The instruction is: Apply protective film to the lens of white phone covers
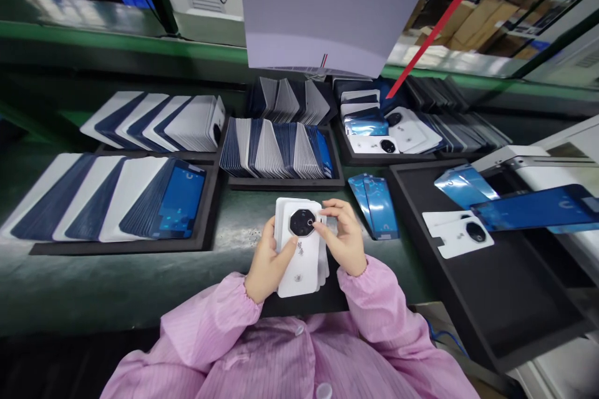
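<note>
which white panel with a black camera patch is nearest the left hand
The front panel of the held stack: the left hand grips it, the right hand is at its patch. Others sit in trays.

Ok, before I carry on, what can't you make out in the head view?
All in the head view:
- Print on the top white phone cover: too small to read.
- Number of covers underneath: mostly hidden by the top one.
- Whether the right hand pinches anything by the lens window: too small, partly behind its fingers.
- Far end of the white machine: cut off by the right edge.
- Cardboard boxes: labels blurred.
</note>
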